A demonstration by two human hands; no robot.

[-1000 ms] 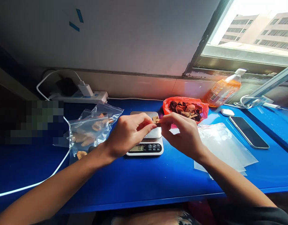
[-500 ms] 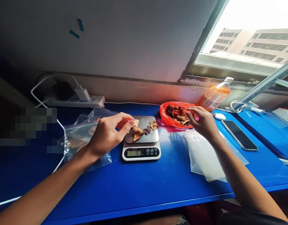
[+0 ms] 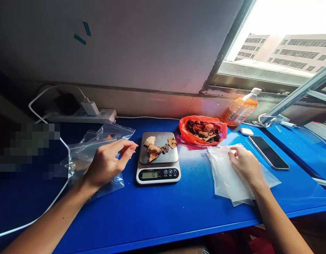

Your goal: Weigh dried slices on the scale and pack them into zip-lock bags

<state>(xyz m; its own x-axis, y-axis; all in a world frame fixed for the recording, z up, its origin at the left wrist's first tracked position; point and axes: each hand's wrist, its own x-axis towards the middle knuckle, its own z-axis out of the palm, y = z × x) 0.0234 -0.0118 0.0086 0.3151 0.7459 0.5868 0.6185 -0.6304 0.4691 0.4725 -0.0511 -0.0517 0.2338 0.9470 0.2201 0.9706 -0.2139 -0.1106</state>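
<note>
Left of the digital scale, we are keeping our left hand empty, thumb and forefinger slightly parted. Right of it, our right hand is touching clear zip bags, fingers curling, grip unclear. Dried slices are lying on the scale.

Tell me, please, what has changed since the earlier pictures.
The left hand moved left, away from the scale; the right hand moved right and now touches flat plastic bags. They let go of the piece pinched between them; dried pieces lie on the scale. Scale, red bag and phone stayed put.
</note>
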